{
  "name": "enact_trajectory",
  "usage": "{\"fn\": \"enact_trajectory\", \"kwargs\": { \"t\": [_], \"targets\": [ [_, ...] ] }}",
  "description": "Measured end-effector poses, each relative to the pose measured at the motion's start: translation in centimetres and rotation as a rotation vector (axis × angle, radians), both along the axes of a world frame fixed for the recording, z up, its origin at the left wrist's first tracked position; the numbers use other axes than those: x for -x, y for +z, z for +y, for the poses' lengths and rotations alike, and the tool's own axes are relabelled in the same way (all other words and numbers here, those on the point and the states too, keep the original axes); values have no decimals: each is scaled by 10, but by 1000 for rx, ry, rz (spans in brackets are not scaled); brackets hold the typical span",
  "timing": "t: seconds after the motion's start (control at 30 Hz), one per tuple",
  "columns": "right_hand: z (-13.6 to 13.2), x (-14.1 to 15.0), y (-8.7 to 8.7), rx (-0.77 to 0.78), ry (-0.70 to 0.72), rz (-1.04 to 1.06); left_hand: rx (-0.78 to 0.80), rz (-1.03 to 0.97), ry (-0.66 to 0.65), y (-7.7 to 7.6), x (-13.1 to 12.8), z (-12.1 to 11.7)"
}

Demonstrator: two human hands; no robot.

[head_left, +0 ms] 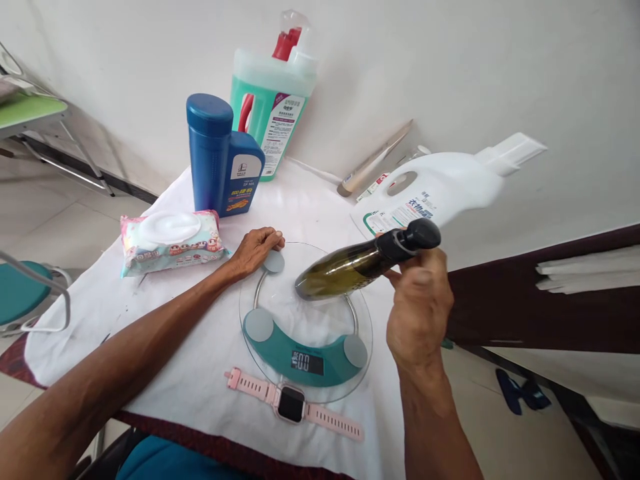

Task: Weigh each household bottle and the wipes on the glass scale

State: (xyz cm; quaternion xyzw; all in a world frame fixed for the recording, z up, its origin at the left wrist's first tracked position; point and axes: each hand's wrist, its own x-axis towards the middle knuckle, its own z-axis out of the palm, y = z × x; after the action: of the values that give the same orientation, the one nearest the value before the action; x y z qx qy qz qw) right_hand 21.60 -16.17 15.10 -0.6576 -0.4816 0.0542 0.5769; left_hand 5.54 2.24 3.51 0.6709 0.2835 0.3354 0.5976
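Note:
My right hand (419, 310) is closed around the neck of a dark olive pump bottle (343, 270) with a black pump top. The bottle is tilted, its base pointing left over the round glass scale (307, 327). I cannot tell whether the base touches the glass. The scale has a teal band, grey round pads and a display reading 0.0. At the scale's upper left rim rests my left hand (257, 252), its fingers curled together and nothing visible in them. A pink-strapped smartwatch (291, 404) lies along the near edge of the scale.
Wet wipes (173, 243) lie left of the scale. Behind stand a blue bottle (215, 160) and a green liquid jug (270, 93). At the back right are a white detergent bottle (450, 180) and a beige tube (375, 160). A white cloth (165, 373) covers the table.

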Motion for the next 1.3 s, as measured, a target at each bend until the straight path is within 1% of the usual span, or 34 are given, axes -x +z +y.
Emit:
{"fn": "enact_trajectory", "kwargs": {
  "t": [0.03, 0.1, 0.17, 0.23, 0.3, 0.33, 0.4, 0.53, 0.67, 0.93, 1.3],
  "targets": [
    [-6, -4, -8, -43, -44, 54, -1, -2, 1, 0, 0, 0],
    [-20, -13, -29, -103, -204, 168, -2, -5, 2, -1, 0, 0],
    [-36, -24, -52, -121, -393, 235, -3, -5, 2, -1, -1, 1],
    [-51, -36, -73, -109, -549, 254, -2, -3, 1, -2, -1, 1],
    [-62, -47, -90, -82, -642, 265, -5, -2, -1, -3, -2, 1],
    [-65, -53, -96, -68, -664, 282, -11, 0, -2, -2, -2, 1],
    [-66, -62, -104, -32, -663, 346, -33, 6, 0, -1, -1, 0],
    [-59, -73, -114, 37, -606, 460, -63, 26, 10, 3, 1, -2],
    [-58, -76, -119, 49, -586, 467, -55, 27, 5, 3, 1, -3],
    [-62, -72, -117, 74, -550, 440, -66, 37, -3, 2, 0, -1],
    [-61, -70, -118, 86, -540, 419, -91, 55, -3, 2, 1, -1]
  ]
}}
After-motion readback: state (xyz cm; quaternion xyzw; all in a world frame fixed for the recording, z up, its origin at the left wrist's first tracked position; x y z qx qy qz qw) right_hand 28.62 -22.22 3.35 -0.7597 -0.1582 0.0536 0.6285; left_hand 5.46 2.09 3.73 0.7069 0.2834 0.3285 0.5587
